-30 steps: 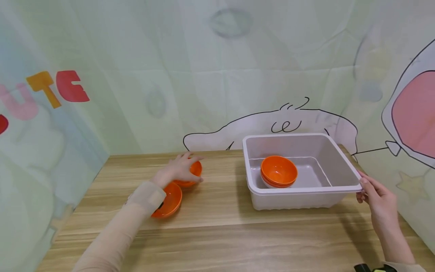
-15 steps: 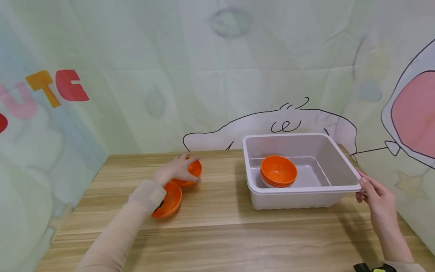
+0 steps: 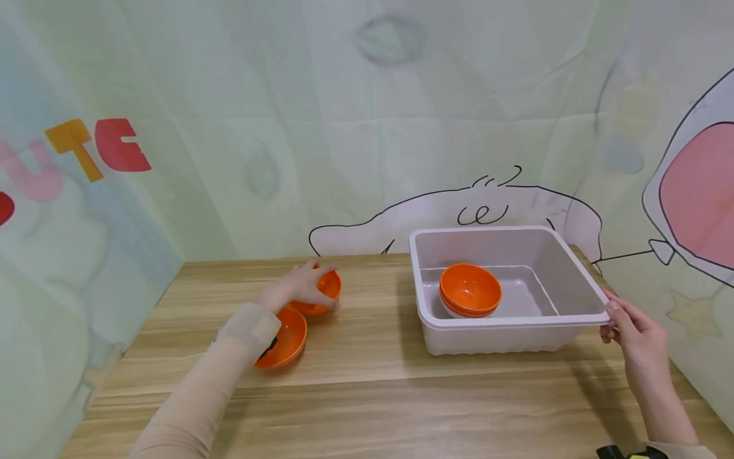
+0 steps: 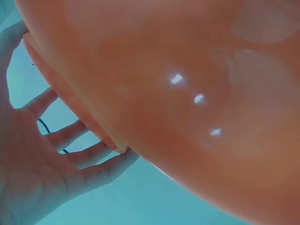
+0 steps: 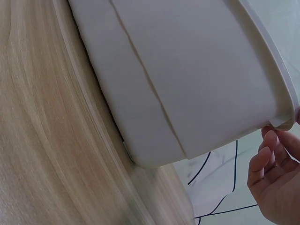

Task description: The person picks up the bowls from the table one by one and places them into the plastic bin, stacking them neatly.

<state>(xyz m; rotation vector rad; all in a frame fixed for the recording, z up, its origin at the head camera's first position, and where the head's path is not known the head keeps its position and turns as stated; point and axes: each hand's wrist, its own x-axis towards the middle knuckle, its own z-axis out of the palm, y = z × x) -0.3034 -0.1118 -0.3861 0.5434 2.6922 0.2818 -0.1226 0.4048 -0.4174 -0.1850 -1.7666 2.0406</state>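
Observation:
At the left of the table, my left hand (image 3: 298, 285) reaches over the far orange bowl (image 3: 329, 285) and grips it by the rim, thumb on the near right side. A second orange bowl (image 3: 289, 341) sits just nearer, under my wrist; in the left wrist view an orange bowl (image 4: 187, 112) fills most of the picture, and the left hand's fingers (image 4: 103, 173) touch the bowl edge behind it. My right hand (image 3: 645, 338) pinches the near right corner of a light grey plastic basin (image 3: 510, 320). The right wrist view shows those fingers (image 5: 260, 164) under the rim.
Inside the basin, at its left, stands a small stack of orange bowls (image 3: 470, 288). The wooden table (image 3: 367, 414) ends at a printed cloth backdrop (image 3: 321, 127) behind and at both sides.
Hardly anything differs. My left hand stays on the far bowl with only a tiny shift, and my right hand keeps its hold on the basin corner.

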